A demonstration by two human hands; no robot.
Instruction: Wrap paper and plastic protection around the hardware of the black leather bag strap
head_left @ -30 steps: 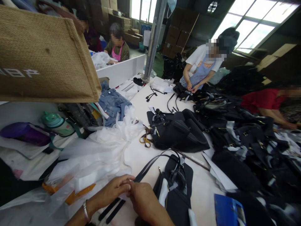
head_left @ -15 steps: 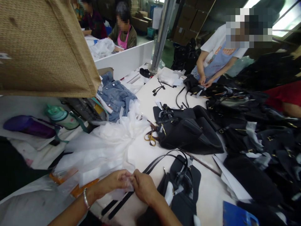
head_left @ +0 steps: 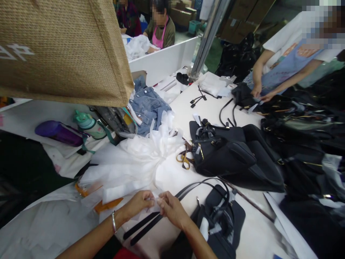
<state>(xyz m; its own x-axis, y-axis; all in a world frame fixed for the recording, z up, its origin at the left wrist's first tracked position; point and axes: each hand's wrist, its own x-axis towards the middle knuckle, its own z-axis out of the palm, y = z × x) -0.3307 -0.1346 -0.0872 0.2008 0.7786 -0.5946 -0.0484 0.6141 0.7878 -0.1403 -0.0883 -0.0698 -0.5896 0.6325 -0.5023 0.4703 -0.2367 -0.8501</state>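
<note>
My left hand (head_left: 140, 204), with a silver bangle at the wrist, pinches a small piece of thin, translucent white wrapping (head_left: 154, 205). Facing it, my right hand (head_left: 170, 208) has its thumb and fingers closed on the other side of the same piece. Both hands are above the near part of the white table. Below them lie two black straps (head_left: 142, 226), partly covered by the hands. Right of my right hand is a black bag (head_left: 237, 219) with looped handles and bits of clear wrapping. A heap of white wrapping sheets (head_left: 134, 154) spreads just beyond my left hand.
A larger black backpack (head_left: 229, 158) lies mid-table, with many black bags (head_left: 302, 151) piled right. Folded jeans (head_left: 149, 104), a purple bottle (head_left: 58, 133) and a green bottle (head_left: 87, 124) are at left. A burlap bag (head_left: 67, 54) hangs upper left. A co-worker (head_left: 291, 61) handles black material opposite.
The camera view has swung left, so the scene sits farther right. My fingertips have drawn slightly apart, with the thin wrapping still between them.
</note>
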